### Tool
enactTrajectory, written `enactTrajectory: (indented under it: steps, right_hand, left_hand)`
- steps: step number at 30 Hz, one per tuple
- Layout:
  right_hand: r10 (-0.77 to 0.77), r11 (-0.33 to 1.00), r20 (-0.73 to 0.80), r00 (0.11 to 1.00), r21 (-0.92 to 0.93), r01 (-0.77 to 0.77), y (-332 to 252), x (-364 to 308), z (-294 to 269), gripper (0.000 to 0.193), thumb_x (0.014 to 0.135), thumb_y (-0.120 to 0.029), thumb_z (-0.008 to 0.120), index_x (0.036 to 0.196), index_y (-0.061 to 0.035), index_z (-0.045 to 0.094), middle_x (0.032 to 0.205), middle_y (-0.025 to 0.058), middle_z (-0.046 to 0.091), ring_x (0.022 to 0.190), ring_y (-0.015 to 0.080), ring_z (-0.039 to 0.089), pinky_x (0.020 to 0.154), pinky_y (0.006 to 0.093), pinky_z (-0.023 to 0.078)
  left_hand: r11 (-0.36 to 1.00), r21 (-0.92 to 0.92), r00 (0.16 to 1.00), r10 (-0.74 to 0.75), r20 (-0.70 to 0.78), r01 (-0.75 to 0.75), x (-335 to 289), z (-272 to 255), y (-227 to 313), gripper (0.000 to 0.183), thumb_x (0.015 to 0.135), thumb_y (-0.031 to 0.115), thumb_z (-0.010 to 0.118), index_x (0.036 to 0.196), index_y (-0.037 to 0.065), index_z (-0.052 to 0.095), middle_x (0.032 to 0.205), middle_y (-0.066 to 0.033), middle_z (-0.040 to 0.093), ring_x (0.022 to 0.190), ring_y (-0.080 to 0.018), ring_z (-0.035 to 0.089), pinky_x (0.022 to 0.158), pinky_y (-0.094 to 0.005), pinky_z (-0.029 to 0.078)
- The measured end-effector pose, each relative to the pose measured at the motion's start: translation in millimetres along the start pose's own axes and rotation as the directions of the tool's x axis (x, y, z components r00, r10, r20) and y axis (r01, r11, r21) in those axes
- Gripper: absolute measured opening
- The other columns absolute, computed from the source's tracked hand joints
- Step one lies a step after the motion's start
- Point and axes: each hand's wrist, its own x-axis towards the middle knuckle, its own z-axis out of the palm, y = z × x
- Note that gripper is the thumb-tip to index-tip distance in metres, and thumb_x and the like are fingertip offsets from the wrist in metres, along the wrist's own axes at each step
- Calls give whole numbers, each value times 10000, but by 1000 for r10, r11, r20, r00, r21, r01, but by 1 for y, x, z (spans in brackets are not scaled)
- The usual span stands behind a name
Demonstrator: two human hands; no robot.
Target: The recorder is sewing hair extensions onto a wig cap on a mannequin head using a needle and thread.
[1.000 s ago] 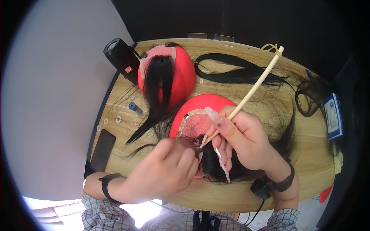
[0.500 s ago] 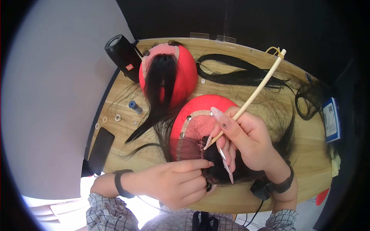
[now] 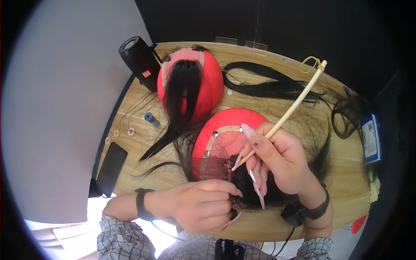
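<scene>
My right hand (image 3: 284,160) is closed in a pen grip around a pale wooden stick (image 3: 294,104), with a yellow band wound at its top end. The stick's lower tip meets the edge of black hair on a mesh wig cap (image 3: 223,145). The cap is pinned over a red head form (image 3: 238,115) right in front of me. Beside the tip, my left hand (image 3: 201,203) is closed, thumb and fingers pinching a lock of black hair (image 3: 247,184). My fingers hide part of that lock.
Another red head form (image 3: 212,82) with hair hanging from it stands behind, next to a black cylindrical speaker (image 3: 138,60). A long hair bundle (image 3: 255,80) lies at the back. Left are a phone (image 3: 112,169), a blue spool (image 3: 151,119) and small rings (image 3: 131,131); right, a blue-white box (image 3: 371,138).
The whole view has shifted slightly. Both hands keep their grips, and the stick's tip stays at the hair edge. My left fingers have curled a little more around the lock.
</scene>
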Motion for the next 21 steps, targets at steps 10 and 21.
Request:
enactTrajectory:
  steps: [10, 21]
  right_hand:
    - [16, 996, -60, 998, -85, -21, -6, -3, 4, 183, 985, -141, 507, 897, 1, 582, 646, 5, 545, 457, 38, 520, 403, 183, 397]
    - [-128, 939, -31, 991, -327, 111, -3, -4, 4, 129, 951, -54, 513, 945, -10, 634, 638, -1, 579, 491, 47, 549, 455, 203, 424]
  left_hand:
    - [978, -138, 983, -169, -69, 159, 1, 5, 4, 71, 740, -48, 621, 684, -25, 583, 642, -58, 546, 575, -193, 562, 758, -354, 541]
    - [969, -158, 974, -207, -94, 190, 0, 8, 5, 107, 729, -76, 625, 658, -20, 567, 644, -66, 535, 558, -183, 530, 751, -359, 538]
